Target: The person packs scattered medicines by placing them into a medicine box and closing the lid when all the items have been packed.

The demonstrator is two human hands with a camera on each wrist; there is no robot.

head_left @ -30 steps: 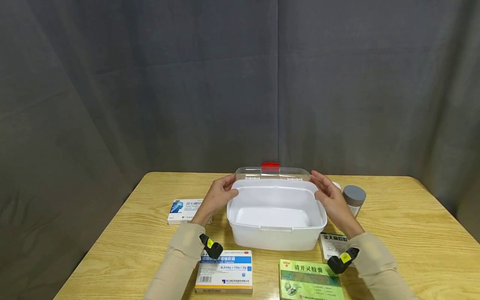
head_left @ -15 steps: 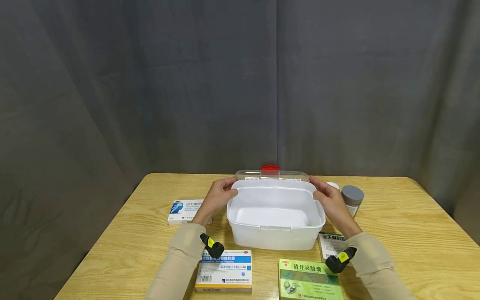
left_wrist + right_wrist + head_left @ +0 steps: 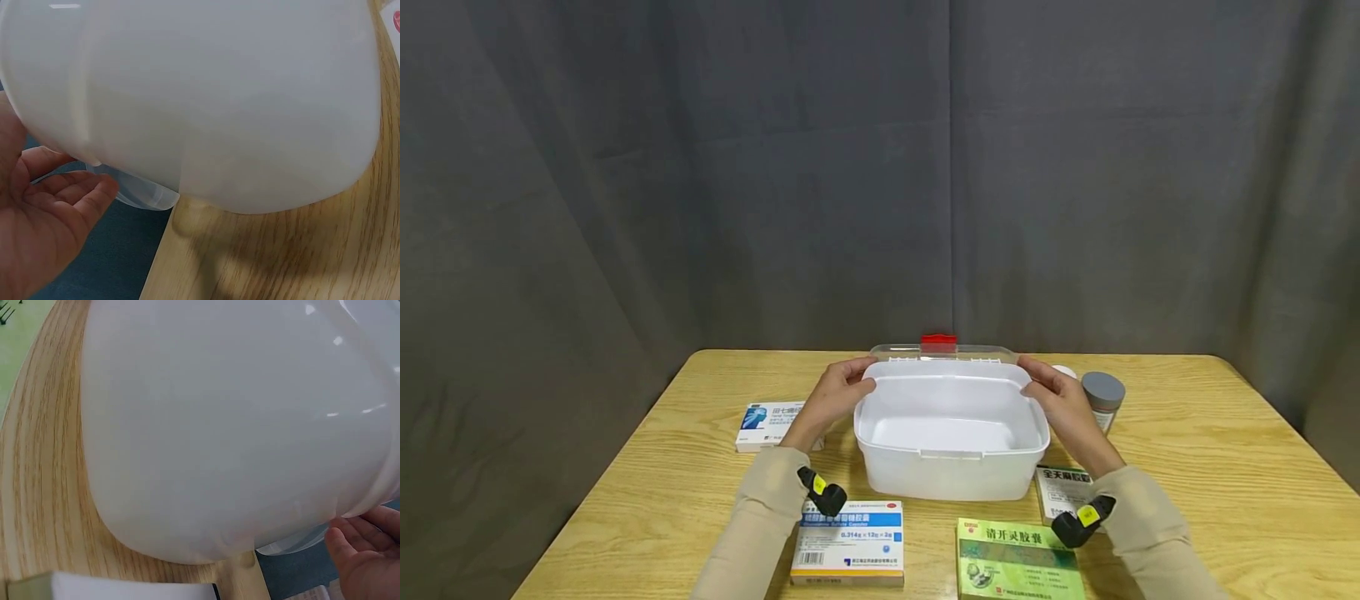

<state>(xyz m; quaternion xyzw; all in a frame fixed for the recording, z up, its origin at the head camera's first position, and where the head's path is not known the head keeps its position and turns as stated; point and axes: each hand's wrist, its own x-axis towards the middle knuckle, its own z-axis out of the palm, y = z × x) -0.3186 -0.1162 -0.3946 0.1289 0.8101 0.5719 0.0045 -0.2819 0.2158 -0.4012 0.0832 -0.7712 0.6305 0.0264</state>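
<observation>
A white plastic storage box (image 3: pixel 952 475) stands in the middle of the table with its inside bare. Its clear lid (image 3: pixel 898 351) with a red latch (image 3: pixel 938 342) hangs open behind the back rim. My left hand (image 3: pixel 837 394) grips the back left corner, thumb over the rim and fingers behind. At the back right corner my right hand (image 3: pixel 1063 404) holds the rim the same way. In the left wrist view, fingertips (image 3: pixel 107 186) lie against the lid's edge. The right wrist view shows the box wall (image 3: pixel 237 425) close up, with fingers (image 3: pixel 340 547) beside the lid.
On the wooden table (image 3: pixel 647 500) lie a blue-and-white medicine box (image 3: pixel 850 546), a green medicine box (image 3: pixel 1018 562), a white medicine box (image 3: pixel 767 427) at left and another white carton (image 3: pixel 1060 493) at right. A grey-capped bottle (image 3: pixel 1103 396) stands behind the right hand, beside a white cap (image 3: pixel 1064 371).
The lid has tipped a little lower behind the box. My right fingers have come down with it onto the back corner; the left hand stays nearly still.
</observation>
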